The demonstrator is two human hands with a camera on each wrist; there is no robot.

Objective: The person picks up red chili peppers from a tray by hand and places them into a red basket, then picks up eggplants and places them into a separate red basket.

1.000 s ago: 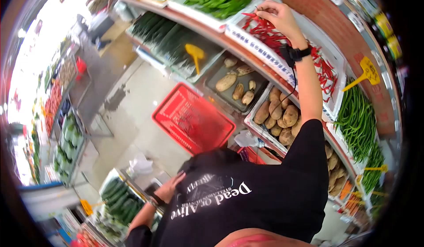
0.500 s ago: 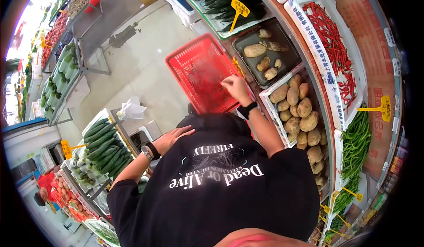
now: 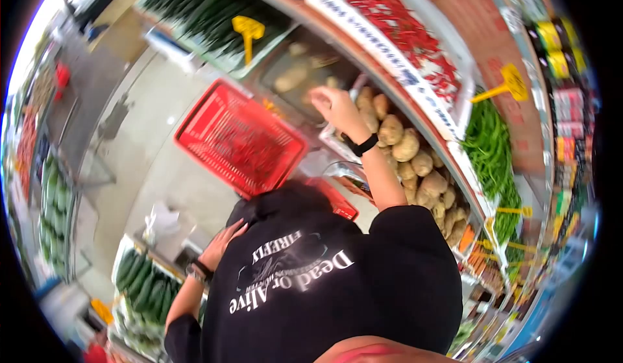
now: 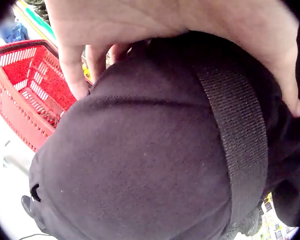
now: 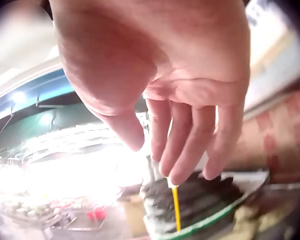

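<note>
My right hand [image 3: 341,113] is over the edge between the lotus root [image 3: 291,77] tray and the potatoes [image 3: 407,144]. In the right wrist view its fingers [image 5: 187,145] hang loosely bent, with nothing between them and the thumb. My left hand [image 3: 219,246] rests at waist height on a rounded black fabric item [image 4: 140,145] with a webbing strap [image 4: 242,145], fingers spread over it. In front of my body sits the red shopping basket [image 3: 206,118], with red chilies [image 3: 250,152] inside. More red chilies [image 3: 415,35] lie in a white foam box [image 3: 383,42] at the back.
Dark green vegetables [image 3: 201,6] with a yellow price sign [image 3: 248,31] lie beyond the basket. Long green peppers [image 3: 488,145] are along the right shelf. Cucumbers [image 3: 146,282] stand at my left, by a white plastic bag [image 3: 161,220].
My right hand pinched a red chili over the foam box, then was over the basket. Now it is empty and back to the right, toward the shelf. The left hand stays at my waist.
</note>
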